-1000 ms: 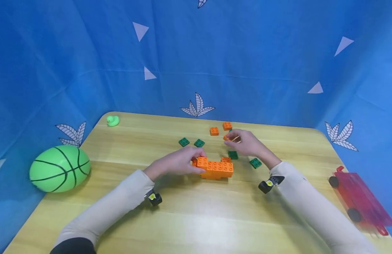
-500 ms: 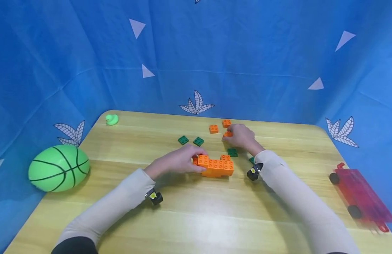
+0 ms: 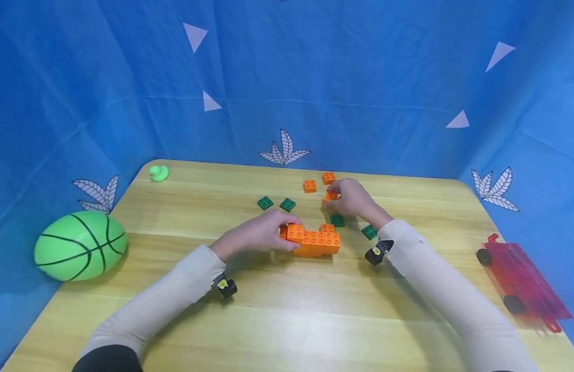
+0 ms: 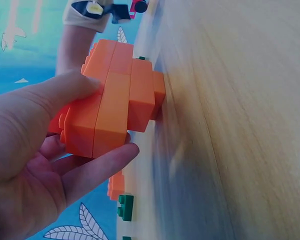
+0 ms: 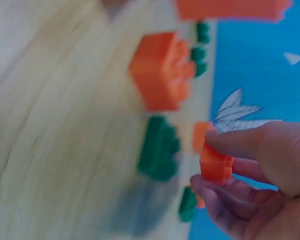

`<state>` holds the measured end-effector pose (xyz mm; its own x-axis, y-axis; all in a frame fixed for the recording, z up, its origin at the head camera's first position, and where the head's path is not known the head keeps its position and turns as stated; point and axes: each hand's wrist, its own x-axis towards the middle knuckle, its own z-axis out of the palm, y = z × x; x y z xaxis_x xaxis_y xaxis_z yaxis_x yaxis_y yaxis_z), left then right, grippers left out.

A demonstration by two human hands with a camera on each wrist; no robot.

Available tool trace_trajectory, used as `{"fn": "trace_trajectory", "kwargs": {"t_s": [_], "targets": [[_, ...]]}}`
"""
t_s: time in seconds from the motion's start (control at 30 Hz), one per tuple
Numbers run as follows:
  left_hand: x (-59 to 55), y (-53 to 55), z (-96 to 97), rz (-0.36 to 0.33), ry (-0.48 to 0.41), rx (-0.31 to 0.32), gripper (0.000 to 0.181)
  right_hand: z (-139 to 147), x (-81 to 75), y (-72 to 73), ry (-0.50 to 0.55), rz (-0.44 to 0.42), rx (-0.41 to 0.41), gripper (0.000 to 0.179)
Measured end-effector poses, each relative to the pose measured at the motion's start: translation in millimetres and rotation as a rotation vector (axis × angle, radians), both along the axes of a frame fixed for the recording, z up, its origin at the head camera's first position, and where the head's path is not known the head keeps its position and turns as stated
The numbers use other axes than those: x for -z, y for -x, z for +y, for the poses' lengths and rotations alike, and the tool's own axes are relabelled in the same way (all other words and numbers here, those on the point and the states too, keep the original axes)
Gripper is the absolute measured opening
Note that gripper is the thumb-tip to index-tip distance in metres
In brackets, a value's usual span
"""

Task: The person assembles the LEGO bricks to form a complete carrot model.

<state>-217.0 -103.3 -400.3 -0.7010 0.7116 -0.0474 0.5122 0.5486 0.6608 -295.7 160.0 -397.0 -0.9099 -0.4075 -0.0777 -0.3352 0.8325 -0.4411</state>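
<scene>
My left hand (image 3: pixel 263 232) grips the left end of a stepped block of joined orange bricks (image 3: pixel 314 243). In the left wrist view the thumb lies on the brick assembly's (image 4: pixel 115 95) side and the fingers curl round its end. Farther back, my right hand (image 3: pixel 354 197) pinches a single orange brick (image 3: pixel 330 196) between thumb and fingers. The right wrist view shows this small brick (image 5: pixel 215 162) with its studs turned toward the palm. Behind the assembly lies another loose orange brick (image 3: pixel 327 228), and a dark green brick (image 3: pixel 337 220) sits just beyond it.
Two orange bricks (image 3: pixel 310 186) (image 3: pixel 329 177) lie at the back. Green bricks (image 3: pixel 265 202) (image 3: pixel 288 204) (image 3: pixel 369 231) are scattered on the wooden table (image 3: pixel 287 320). At the edges are a green ball (image 3: pixel 82 245), a green toy duck (image 3: pixel 159 173) and a translucent red wheeled toy (image 3: pixel 524 279).
My right hand has moved slightly farther back and closed its fingertips on the single orange brick. The left hand keeps its grip on the assembly, almost in place. The head view has shifted a little.
</scene>
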Motion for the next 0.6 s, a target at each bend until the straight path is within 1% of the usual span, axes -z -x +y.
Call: {"fn": "trace_trajectory", "kwargs": {"t_s": [0.1,0.2,0.3,0.37,0.47,0.6], "targets": [[-1.1,1.3,-1.6,-0.004,0.000,0.006,0.028,-5,-15.9,-11.6,0.045,-0.031,-0.061,0.045],[-1.8,1.4,-0.8,-0.014,-0.004,0.012,0.021,-8,-32.4,-30.4,0.084,-0.041,-0.139,0.042],[-2.4,1.2,-1.0,-0.019,-0.004,0.001,0.017,-12,-45.4,-50.0,0.118,-0.041,-0.200,0.041],[-2.6,1.1,-1.4,-0.023,-0.002,-0.005,0.017,-14,-50.1,-61.1,0.134,-0.040,-0.222,0.041],[-2.3,1.2,-1.6,-0.029,0.000,-0.009,0.018,-17,-51.6,-74.3,0.148,-0.038,-0.237,0.038],[-1.9,1.9,-1.0,-0.028,0.004,-0.005,0.020,-19,-49.9,-86.3,0.159,-0.013,-0.262,0.033]]}}
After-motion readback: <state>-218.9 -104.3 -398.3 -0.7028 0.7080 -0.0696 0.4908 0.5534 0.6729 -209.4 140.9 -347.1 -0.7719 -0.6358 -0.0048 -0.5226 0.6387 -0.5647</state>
